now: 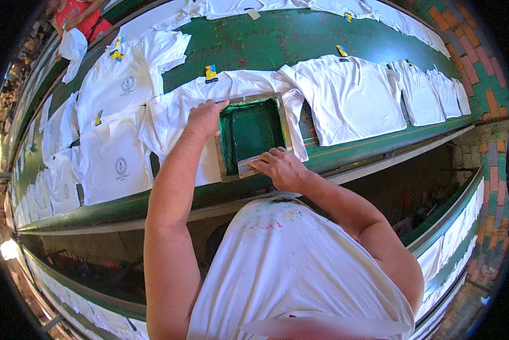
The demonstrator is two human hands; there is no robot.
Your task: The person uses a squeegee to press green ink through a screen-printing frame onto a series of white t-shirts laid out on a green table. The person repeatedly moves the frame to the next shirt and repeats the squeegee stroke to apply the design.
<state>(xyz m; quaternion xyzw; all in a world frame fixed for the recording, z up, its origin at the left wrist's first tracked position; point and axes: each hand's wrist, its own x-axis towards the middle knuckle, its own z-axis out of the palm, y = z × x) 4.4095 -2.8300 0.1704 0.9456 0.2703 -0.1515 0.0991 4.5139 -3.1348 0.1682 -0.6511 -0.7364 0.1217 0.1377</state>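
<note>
A wooden screen-printing frame with dark green mesh lies on a white T-shirt at the middle of the green table. My left hand is closed on the frame's far left corner. At the frame's near edge, my right hand grips a wooden squeegee. Part of that squeegee is hidden under my fingers. Two shirts just to the left, one near and one farther back, bear a small round dark print on the chest. The shirt on the right shows no print.
More white shirts line the green table on both sides, some with yellow-and-blue tags. A person in red holds white cloth at the far left. Other shirt-covered tables stand behind me. Coloured brick paving lies at the right.
</note>
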